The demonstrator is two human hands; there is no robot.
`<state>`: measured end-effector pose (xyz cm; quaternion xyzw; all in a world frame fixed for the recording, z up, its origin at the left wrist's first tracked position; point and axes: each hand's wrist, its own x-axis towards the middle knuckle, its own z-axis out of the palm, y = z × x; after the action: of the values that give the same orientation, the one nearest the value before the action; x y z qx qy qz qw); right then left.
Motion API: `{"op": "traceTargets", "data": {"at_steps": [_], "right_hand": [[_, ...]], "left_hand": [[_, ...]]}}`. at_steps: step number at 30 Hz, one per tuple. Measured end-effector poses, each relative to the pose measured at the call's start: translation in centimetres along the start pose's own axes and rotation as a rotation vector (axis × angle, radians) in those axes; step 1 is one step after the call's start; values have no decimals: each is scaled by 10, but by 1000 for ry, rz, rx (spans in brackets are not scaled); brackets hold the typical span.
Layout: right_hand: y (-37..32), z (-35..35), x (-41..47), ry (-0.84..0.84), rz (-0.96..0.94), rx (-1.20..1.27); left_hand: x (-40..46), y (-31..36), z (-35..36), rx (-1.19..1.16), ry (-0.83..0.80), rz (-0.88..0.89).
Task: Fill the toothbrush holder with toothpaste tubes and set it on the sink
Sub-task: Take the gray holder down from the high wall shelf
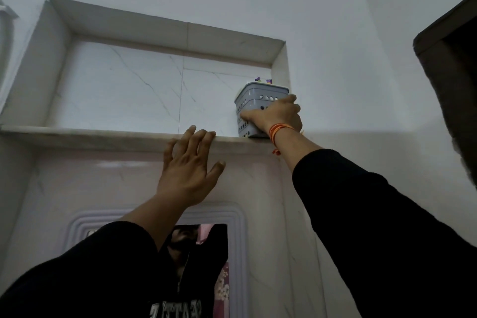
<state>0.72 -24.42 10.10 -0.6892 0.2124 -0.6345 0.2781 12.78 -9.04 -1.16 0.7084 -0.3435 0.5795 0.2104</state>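
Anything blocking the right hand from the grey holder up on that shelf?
Nothing visible. The right hand is already wrapped around the holder at the right end of the shelf. The left hand rests against the shelf edge, apart from it.

the holder (258, 108) stands tight in the niche's right corner, side wall (280, 70) just beside it; the ledge (103, 134) lies open leftward, with roomy headspace.

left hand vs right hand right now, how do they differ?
The right hand is wrapped around the grey holder in the niche's right corner; the left hand holds nothing. The left hand is spread open, fingers over the ledge edge. Only the right wrist wears orange threads. Both reach up in black sleeves.
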Motion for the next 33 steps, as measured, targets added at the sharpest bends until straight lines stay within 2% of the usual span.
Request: {"op": "traceTargets", "data": {"at_steps": [5,12,16,18,21,28,33], "right_hand": [[-8,-26,-14,32,-37,13],[-18,-67,-48,52,-148,65],[-8,-81,-88,6,-159,66],[5,-83,-111,-27,-165,87],[32,-81,-152,-99,-157,137],[124,-69,-273,-206,-107,182],[209,-52,-369,-275,-3,108]], "left_hand": [[0,1,-10,-37,-78,9],[8,-1,-38,-99,-287,11],[-1,-2,-55,-337,-276,-38],[-19,-2,-57,-381,-237,-68],[-62,3,-51,-462,-226,-101],[-208,7,-28,-650,-427,-167],[-319,7,-4,-599,-686,-331]]}}
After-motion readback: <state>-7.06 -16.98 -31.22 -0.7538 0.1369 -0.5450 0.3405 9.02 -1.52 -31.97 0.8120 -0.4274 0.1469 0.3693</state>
